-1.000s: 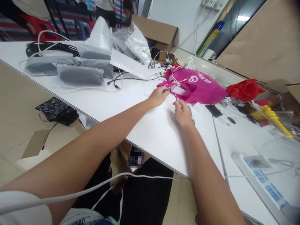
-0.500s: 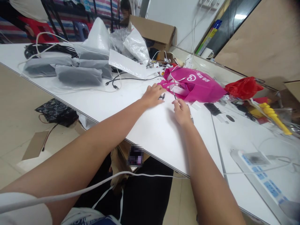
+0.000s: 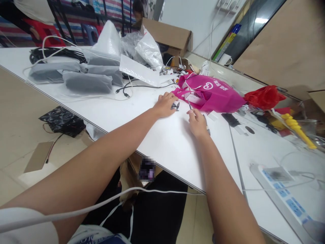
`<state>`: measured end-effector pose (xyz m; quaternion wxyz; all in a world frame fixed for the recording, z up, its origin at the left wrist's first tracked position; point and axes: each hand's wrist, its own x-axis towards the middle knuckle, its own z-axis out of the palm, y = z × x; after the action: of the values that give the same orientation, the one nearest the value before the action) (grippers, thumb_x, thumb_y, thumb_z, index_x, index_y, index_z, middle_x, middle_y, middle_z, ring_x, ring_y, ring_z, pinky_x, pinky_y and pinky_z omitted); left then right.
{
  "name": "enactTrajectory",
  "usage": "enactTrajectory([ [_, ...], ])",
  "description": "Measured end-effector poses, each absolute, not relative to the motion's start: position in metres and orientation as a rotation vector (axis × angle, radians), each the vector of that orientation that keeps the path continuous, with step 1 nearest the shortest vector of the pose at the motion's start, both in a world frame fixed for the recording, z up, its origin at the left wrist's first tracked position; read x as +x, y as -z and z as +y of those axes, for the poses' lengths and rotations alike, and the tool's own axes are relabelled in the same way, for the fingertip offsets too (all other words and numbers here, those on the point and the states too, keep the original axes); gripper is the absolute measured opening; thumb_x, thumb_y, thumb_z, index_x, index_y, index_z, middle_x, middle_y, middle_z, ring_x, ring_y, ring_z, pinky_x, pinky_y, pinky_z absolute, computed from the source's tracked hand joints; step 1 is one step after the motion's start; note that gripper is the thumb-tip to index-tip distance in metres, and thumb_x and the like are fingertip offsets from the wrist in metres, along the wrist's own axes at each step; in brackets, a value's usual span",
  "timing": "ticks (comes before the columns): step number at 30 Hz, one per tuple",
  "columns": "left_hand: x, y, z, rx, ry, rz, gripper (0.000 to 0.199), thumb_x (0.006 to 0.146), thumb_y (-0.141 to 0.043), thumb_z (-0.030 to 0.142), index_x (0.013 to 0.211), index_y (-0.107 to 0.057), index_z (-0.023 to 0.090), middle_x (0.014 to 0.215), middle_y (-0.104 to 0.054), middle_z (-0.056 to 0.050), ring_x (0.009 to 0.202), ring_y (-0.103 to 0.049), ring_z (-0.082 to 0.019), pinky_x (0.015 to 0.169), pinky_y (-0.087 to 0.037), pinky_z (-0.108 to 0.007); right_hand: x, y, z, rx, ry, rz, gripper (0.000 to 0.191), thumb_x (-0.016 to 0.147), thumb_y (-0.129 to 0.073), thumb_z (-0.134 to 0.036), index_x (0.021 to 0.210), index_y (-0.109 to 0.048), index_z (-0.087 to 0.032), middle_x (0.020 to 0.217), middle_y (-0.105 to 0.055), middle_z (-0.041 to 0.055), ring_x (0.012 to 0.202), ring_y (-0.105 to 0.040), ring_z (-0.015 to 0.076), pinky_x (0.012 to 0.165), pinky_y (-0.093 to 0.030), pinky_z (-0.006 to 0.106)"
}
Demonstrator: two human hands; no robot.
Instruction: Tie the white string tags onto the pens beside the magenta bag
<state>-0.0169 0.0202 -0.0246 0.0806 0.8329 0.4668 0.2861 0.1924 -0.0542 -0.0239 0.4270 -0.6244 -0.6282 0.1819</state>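
My left hand [image 3: 165,104] rests on the white table with its fingers bent over a small dark part [image 3: 175,106]. Most of that part is hidden under the fingers, so its kind cannot be made out. Just to the right, my right hand [image 3: 197,122] is closed around a slim tool with a thin dark shaft [image 3: 189,105], which looks like a screwdriver. Its shaft points away from me, and a greyish end shows behind the palm. The two hands are apart. Beyond them lies a pink bag [image 3: 220,93] with a white box [image 3: 195,98] at its mouth.
Grey wrapped packages [image 3: 87,82] and black cables [image 3: 124,91] lie at the left. A red plastic bag [image 3: 265,97], a yellow tool [image 3: 298,130] and a power strip [image 3: 281,191] are at the right. A white cable [image 3: 152,189] crosses in front of me.
The view has shifted very slightly. Both hands keep nearly the same places and grips, and nothing has been let go.
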Motion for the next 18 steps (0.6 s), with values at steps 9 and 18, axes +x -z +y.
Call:
enactTrajectory([
  [9, -0.019, 0.026, 0.023, 2.464, -0.827, 1.404, 0.056, 0.097, -0.072, 0.026, 0.152, -0.067, 0.019, 0.163, -0.062, -0.019, 0.155, -0.05, -0.042, 0.128, -0.039, -0.059, 0.195, 0.026, -0.053, -1.547, -0.444, -1.569, 0.027, 0.103, -0.054, -0.048, 0.096, -0.067, -0.026, 0.07, -0.056, -0.0039, 0.069, -0.054, 0.0204, 0.074, -0.042, 0.035],
  [18, 0.004, 0.021, 0.017, 1.989, -1.367, 1.109, 0.017, 0.108, -0.067, 0.032, 0.108, -0.08, 0.021, 0.115, -0.084, -0.01, 0.11, -0.073, -0.025, 0.108, -0.055, -0.043, 0.191, 0.025, -0.053, -1.545, -0.483, -1.553, 0.029, 0.106, -0.053, -0.051, 0.098, -0.067, -0.027, 0.069, -0.055, -0.0037, 0.067, -0.054, 0.0211, 0.074, -0.043, 0.036],
])
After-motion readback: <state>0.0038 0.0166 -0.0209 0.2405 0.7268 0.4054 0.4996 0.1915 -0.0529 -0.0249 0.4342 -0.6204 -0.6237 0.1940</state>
